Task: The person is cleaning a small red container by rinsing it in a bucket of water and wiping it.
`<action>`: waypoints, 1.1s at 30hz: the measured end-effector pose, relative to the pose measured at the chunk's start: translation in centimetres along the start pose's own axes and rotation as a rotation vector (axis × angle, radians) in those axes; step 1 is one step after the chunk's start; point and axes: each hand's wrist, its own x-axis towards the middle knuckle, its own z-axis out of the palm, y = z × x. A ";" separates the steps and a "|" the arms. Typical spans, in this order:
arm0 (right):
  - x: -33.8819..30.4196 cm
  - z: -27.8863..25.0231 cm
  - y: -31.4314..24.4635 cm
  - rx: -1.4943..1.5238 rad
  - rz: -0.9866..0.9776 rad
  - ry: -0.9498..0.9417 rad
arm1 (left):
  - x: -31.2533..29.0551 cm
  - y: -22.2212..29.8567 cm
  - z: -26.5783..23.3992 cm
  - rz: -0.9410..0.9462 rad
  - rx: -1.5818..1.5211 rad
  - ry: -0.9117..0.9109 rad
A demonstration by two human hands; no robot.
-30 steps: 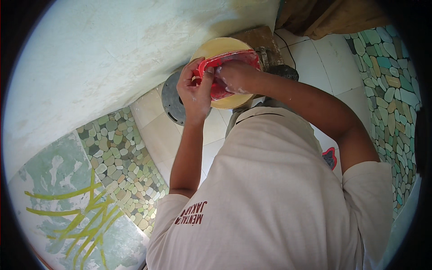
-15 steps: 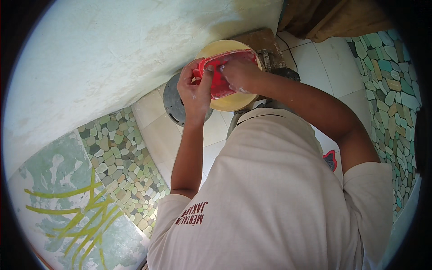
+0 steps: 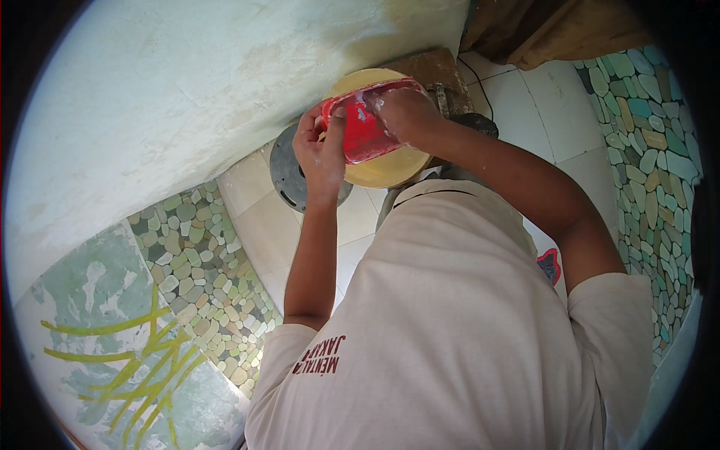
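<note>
We note, filling the upper left of the head view, a pale plastered wall (image 3: pixel 187 82) with faint yellowish streaks, bending with the lens. Below it a floor of white tiles (image 3: pixel 262 217) runs between bands of green and beige pebble mosaic (image 3: pixel 202 277), with a second pebble band at the right edge. At the lower left lies a greenish patched surface (image 3: pixel 97 330) crossed by yellow-green strokes. Our cream short-sleeved shirt (image 3: pixel 465 337) covers most of the lower frame. Both forearms rise from it toward the top centre. There we see a round yellow bucket (image 3: pixel 390 169) standing on the tiles at the foot of the wall, and just beside it, to the left, a grey round disc (image 3: pixel 289 176) lying flat. Over the bucket mouth sits a red plastic tray (image 3: pixel 364 127), tilted, smeared with white paste. Our left hand (image 3: pixel 321 150) clasps the tray's left edge, thumb over the rim. Our right hand (image 3: pixel 405 112) lies on the tray's upper right part, fingers curled on it, dusted white; whether it clamps the rim we cannot tell. A small red object (image 3: pixel 549 264) shows beside the right elbow.
</note>
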 end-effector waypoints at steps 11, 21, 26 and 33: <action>0.5 -1.2 0.5 0.039 -0.171 -0.068 | 0.5 -2.2 -0.7 -0.032 -0.305 0.016; 2.0 -0.9 -0.7 0.040 -0.222 -0.098 | 0.5 -2.1 0.0 -0.032 -0.336 0.033; 2.2 -0.7 -1.1 -0.024 -0.220 -0.080 | 0.5 -2.2 -0.2 -0.025 -0.322 0.028; 1.9 -1.4 -2.0 -0.054 -0.167 -0.185 | 0.2 -2.3 -0.3 -0.064 -0.323 0.026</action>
